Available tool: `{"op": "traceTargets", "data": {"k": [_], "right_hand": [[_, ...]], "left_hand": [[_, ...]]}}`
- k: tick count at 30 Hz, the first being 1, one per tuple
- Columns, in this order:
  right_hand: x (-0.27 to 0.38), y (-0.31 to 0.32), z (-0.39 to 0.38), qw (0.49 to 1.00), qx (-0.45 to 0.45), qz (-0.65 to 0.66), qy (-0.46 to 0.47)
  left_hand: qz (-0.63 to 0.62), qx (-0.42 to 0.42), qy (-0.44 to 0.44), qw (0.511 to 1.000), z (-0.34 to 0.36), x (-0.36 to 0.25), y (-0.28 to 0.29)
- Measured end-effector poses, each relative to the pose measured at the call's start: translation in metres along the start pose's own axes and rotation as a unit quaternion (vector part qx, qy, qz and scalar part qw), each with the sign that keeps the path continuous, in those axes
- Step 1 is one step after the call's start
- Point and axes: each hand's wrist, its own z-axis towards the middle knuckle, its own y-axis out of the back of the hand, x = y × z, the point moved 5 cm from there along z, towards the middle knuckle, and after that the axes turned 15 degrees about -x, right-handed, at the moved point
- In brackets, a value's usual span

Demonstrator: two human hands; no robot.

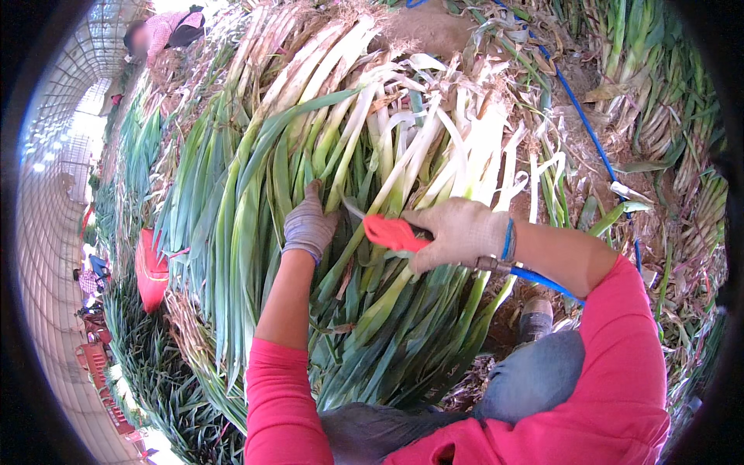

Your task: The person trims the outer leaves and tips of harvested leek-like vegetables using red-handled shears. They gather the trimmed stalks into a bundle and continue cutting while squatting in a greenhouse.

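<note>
A wide pile of leeks [372, 155], with white ends at the upper right and long green leaves below, lies in front of me. My left hand [308, 221], in a grey knit glove, grips stalks near the middle, its fingertips partly hidden among the leaves. My right hand [457, 232], also gloved, is closed on a red-handled tool [391, 231] with a slim curved metal tip over the stalks. A metal fitting and blue hose [542, 283] lead from under that hand.
More leeks [674, 93] lie at right and far left, with a blue line [589, 132] on the soil [430, 27]. A red bag [151, 271] is at left. People [163, 35] [91, 279] work at upper and middle left, near red crates [101, 372]. My bent knee is below.
</note>
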Motion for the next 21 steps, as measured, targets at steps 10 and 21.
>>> {"op": "traceTargets", "data": {"k": [10, 21], "right_hand": [[-0.05, 0.073, 0.062, 0.977, -0.202, 0.018, -0.069], [-0.074, 0.069, 0.082, 0.972, -0.201, -0.014, -0.123]], "left_hand": [[-0.034, -0.006, -0.001, 0.999, -0.014, 0.015, -0.002], [-0.009, 0.043, -0.012, 0.999, -0.034, 0.017, -0.007]]}}
